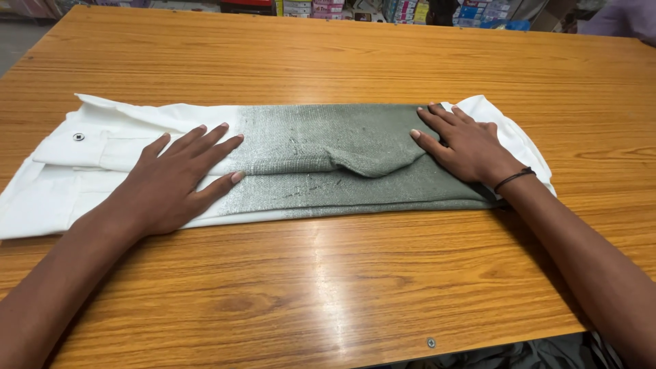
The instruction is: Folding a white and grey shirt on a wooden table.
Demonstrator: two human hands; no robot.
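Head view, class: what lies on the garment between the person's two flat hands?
Between the left hand and right hand lies only the grey-green stretch of the folded garment, with a tucked fold bulging near its middle.

A folded garment (301,160) is laid across the surface (328,287), a hand pressed on each end; shelves, perhaps, are ranged behind.

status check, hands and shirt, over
Left hand flat, open on white end of folded shirt. Right hand flat, open on green end. Shirt lies lengthwise on wooden table. Nothing in the way.
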